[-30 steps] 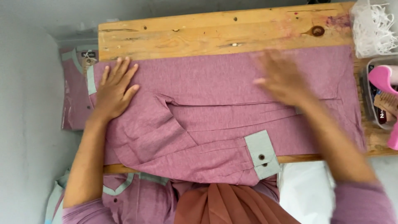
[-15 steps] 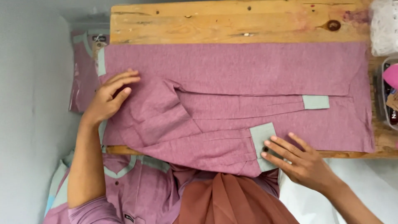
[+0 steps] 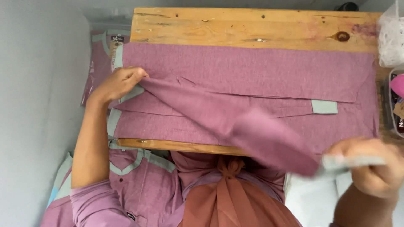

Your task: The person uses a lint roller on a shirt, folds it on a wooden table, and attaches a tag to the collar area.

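Your left hand [image 3: 118, 84] pinches the shoulder of the mauve cotton shirt [image 3: 252, 75] spread on the wooden bench [image 3: 235, 25], your right hand [image 3: 370, 166] grips its grey-cuffed sleeve [image 3: 235, 122] aloft; keep it taut, I'd say.

I take this for a small garment workshop: identical mauve shirts [image 3: 101, 63] lie stacked left of the rough wooden table [image 3: 252, 27], more stacked below its near edge.
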